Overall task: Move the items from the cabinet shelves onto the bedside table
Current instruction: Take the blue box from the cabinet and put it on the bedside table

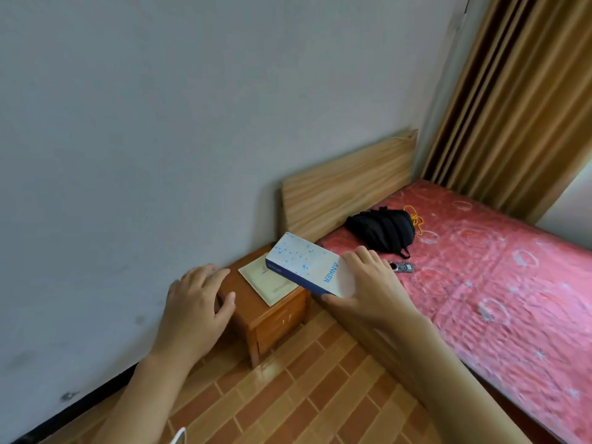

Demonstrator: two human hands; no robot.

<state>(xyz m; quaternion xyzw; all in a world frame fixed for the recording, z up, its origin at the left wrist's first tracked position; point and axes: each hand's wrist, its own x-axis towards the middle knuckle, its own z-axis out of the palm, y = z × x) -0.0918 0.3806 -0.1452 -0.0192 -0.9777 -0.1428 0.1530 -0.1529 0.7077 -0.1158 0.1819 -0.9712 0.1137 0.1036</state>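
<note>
I held the white-and-blue box (306, 267) in my right hand (373, 285), fingers over its near end and thumb under, carried above the bedside table (282, 310) with its far end over a pale booklet (267, 280) lying on the top. The box's long axis ran away from the hand toward the wall. My left hand (195, 307) hovered relaxed and empty before the table's left edge; the right was plainly the one placed to set it down.
</note>
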